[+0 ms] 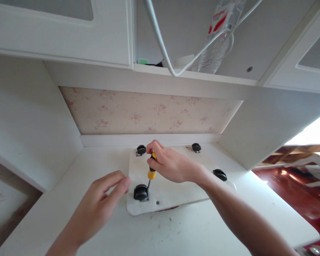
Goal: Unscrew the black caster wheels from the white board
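The left hand [101, 199] lies nearest, its wrist cut off by the bottom edge; its fingers are loosely spread and hold nothing, the tips touching the left edge of the white board [176, 195]. That board lies flat on the white desk [189, 231], a black caster at each corner. The right arm crosses its right side and hides part of it. The right hand [170, 165] is closed around the yellow-and-black screwdriver [151, 170], covering the top of the handle. The thin shaft slants down to the near-left caster [140, 192]; its tip is too small to make out.
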Motion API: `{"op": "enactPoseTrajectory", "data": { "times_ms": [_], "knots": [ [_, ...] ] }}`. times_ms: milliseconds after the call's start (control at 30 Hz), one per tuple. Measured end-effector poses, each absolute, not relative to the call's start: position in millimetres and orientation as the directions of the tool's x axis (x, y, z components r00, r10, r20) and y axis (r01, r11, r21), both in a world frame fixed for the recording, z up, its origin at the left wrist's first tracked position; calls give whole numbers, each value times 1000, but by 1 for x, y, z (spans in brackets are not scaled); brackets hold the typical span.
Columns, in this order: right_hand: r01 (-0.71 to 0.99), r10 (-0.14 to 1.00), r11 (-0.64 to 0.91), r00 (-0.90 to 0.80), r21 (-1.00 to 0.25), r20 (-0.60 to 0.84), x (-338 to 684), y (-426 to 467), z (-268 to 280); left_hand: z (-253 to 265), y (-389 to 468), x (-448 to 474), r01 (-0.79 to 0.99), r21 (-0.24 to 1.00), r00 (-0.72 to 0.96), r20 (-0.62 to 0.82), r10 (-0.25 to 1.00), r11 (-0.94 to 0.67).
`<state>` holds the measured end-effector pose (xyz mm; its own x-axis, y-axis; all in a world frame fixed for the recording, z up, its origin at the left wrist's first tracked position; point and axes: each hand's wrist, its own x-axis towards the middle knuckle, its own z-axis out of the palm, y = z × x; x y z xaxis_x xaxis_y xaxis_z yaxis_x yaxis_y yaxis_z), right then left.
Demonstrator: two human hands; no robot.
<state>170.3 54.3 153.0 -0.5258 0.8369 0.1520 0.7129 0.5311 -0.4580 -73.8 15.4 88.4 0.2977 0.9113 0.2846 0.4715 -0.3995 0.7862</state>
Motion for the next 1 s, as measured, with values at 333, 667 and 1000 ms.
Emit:
{"op": "enactPoseTrajectory", "data": {
  "times_ms": [333, 667, 1000],
  "knots": [
    [766, 777, 629, -615, -130, 137, 164, 58, 157, 75, 78, -20, 335, 875, 648, 55, 760, -349],
    [789, 805, 568, -592, 234, 41, 157, 53, 173, 54, 72, -4, 400, 828, 372, 246, 895, -394],
    [701, 693, 711, -713, -58, -109, 162, 51, 199, 61, 69, -22, 222, 929, 652, 85, 754, -297]
  ]
}}
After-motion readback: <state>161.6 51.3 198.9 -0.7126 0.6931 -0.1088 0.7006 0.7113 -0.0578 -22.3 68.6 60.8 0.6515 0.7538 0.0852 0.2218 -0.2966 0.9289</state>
